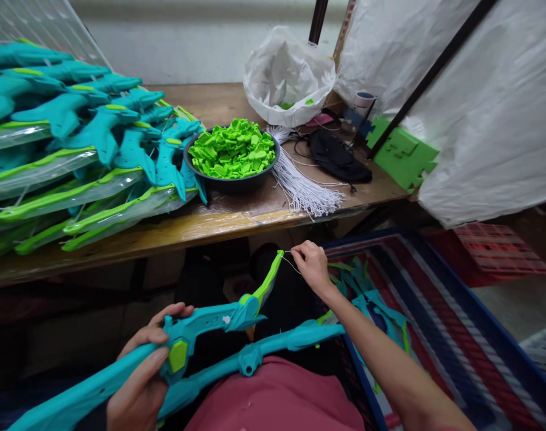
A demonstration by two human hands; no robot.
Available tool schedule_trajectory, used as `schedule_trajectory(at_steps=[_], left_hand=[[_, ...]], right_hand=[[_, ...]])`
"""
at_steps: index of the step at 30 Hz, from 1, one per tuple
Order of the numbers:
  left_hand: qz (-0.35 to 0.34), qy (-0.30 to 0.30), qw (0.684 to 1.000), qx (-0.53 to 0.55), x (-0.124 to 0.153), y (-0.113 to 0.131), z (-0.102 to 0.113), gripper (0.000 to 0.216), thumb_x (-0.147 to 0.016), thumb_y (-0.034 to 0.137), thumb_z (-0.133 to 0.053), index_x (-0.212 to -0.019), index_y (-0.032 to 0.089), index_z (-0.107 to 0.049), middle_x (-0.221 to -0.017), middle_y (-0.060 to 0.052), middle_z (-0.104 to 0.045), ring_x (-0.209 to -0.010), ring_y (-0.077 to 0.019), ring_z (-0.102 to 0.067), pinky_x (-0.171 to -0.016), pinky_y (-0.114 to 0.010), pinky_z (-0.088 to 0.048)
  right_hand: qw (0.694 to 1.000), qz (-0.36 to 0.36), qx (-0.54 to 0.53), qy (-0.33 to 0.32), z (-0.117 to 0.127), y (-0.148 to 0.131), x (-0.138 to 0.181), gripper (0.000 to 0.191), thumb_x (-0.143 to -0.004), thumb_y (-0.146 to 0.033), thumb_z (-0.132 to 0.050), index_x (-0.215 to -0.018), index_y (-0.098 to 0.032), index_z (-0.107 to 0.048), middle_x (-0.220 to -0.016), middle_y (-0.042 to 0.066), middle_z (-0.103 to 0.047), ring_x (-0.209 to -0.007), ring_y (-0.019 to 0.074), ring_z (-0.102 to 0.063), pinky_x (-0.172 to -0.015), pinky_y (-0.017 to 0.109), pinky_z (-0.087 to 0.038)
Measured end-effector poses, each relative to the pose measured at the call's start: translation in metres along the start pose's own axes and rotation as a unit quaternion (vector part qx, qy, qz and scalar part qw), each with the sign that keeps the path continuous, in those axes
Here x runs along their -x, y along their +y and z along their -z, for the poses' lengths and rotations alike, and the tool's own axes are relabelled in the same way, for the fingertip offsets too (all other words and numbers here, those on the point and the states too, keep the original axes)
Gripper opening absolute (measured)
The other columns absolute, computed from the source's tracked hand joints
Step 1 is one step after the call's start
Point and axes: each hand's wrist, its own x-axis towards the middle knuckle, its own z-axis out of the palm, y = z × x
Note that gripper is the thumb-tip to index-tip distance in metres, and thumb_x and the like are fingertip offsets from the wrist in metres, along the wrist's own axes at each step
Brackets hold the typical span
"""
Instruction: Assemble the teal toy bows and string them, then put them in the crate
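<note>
Teal toy bow (pixel 201 326) with lime tip, held low and near, below the counter (pixel 237 218) edge; left hand (pixel 140 374) grip closed around its handle; right hand (pixel 312 265) fingers pinched on a white string (pixel 290 261) at the tip; far on the counter, black bowl (pixel 230 179) of green pieces, string bundle (pixel 302 185) to its right, stacked bows (pixel 75 149) left.

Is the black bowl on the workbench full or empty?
Full. The black bowl is heaped above its rim with bright green plastic pieces, and no part of its inside shows through them.
</note>
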Motion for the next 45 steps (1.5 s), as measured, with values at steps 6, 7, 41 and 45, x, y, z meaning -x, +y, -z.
schedule_trajectory(at_steps=[6, 7, 41, 45], left_hand=[[0.005, 0.007, 1.000, -0.003, 0.002, -0.003, 0.003, 0.013, -0.073, 0.024, -0.078, -0.078, 0.020, -0.067, -0.126, -0.006, -0.070, -0.116, -0.0335, -0.068, -0.092, -0.040, -0.060], [0.005, 0.006, 1.000, -0.003, 0.002, -0.003, 0.003, 0.013, -0.074, 0.024, -0.078, -0.078, 0.020, -0.067, -0.126, -0.006, -0.070, -0.116, -0.0335, -0.068, -0.092, -0.040, -0.060], [0.021, 0.023, 0.999, 0.014, -0.001, -0.010, 0.005, 0.014, -0.071, 0.025, -0.078, -0.077, 0.020, -0.066, -0.126, -0.007, -0.070, -0.120, -0.0370, -0.066, -0.095, -0.046, -0.058], [0.024, 0.024, 0.999, 0.014, -0.002, -0.012, 0.005, 0.016, -0.070, 0.027, -0.080, -0.077, 0.020, -0.067, -0.126, -0.007, -0.070, -0.121, -0.0389, -0.065, -0.099, -0.050, -0.056]], right_hand=[[1.000, -0.009, 0.003, -0.018, -0.019, 0.003, -0.005, 0.021, -0.096, -0.018, -0.059, -0.081, -0.020, -0.073, -0.085, 0.003, -0.071, -0.089, 0.0195, -0.064, -0.079, 0.031, -0.035], [1.000, -0.008, 0.005, -0.021, -0.021, 0.003, -0.005, 0.021, -0.096, -0.018, -0.060, -0.081, -0.020, -0.073, -0.085, 0.003, -0.071, -0.090, 0.0196, -0.064, -0.079, 0.031, -0.035], [0.988, 0.066, 0.101, -0.099, -0.023, -0.004, -0.020, 0.020, -0.099, -0.020, -0.056, -0.092, -0.018, -0.074, -0.092, 0.008, -0.068, -0.092, 0.0217, -0.060, -0.081, 0.034, -0.036], [0.979, 0.076, 0.118, -0.147, -0.028, -0.009, -0.026, 0.017, -0.099, -0.025, -0.059, -0.102, -0.018, -0.074, -0.101, 0.010, -0.069, -0.097, 0.0227, -0.060, -0.084, 0.034, -0.040]])
